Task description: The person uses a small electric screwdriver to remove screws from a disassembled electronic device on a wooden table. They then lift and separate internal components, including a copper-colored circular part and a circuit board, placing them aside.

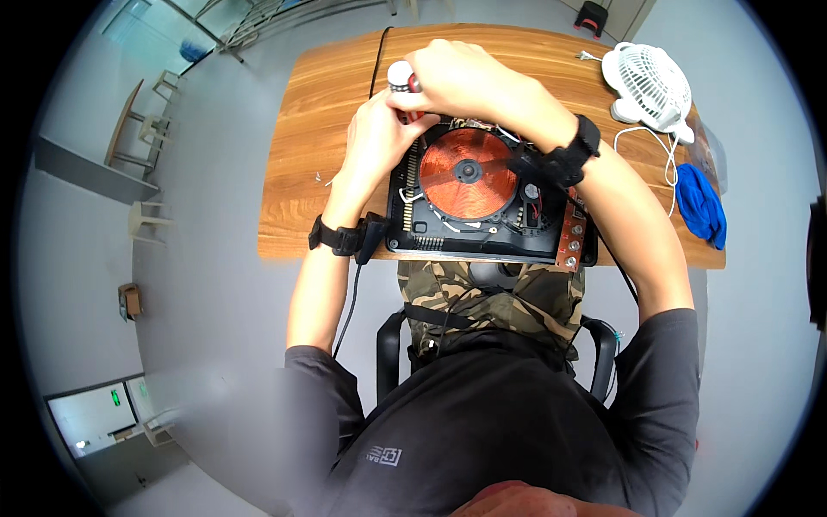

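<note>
An opened black appliance housing (405,233) lies on the table, showing a copper coil (457,189), wiring, a small black fan (531,200) and a brown panel (568,250) at its right. Over the housing's far left corner, my right hand (457,77) is closed around a red-and-white tool (399,75), seemingly a screwdriver, held upright. Just below it, my left hand (375,133) has fingers curled against the tool's lower part or the corner; what exactly they grip is hidden. Black straps with small devices circle both wrists.
The wooden table (310,103) carries a white fan (646,82) with its cord at back right, a blue cloth (699,207) beside a clear plastic item (715,155) at the right edge, small loose bits (323,178) at left, and a black cable (379,52) running off the far edge.
</note>
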Motion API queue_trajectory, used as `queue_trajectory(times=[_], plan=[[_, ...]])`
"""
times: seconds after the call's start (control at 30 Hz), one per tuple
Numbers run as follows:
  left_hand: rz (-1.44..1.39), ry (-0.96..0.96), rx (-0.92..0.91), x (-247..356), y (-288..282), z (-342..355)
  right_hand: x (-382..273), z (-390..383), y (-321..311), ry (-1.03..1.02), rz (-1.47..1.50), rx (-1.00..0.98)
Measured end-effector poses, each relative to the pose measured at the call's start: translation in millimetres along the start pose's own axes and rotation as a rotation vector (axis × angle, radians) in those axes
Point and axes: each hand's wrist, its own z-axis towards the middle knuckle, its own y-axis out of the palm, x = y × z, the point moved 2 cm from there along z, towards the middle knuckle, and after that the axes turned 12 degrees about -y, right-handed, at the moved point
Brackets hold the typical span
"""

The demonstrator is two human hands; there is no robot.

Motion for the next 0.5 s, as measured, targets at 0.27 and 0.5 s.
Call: queue_trajectory(times=[0.27, 0.5], plan=[[-0.125, 0.075, -0.163, -13, -11, -1, 9, -1, -4, -0.093, 0.284, -0.153], [-0.135, 0.059, -0.039, -8, 2, 2, -1, -3, -1, 0.0, 0.0, 0.066]])
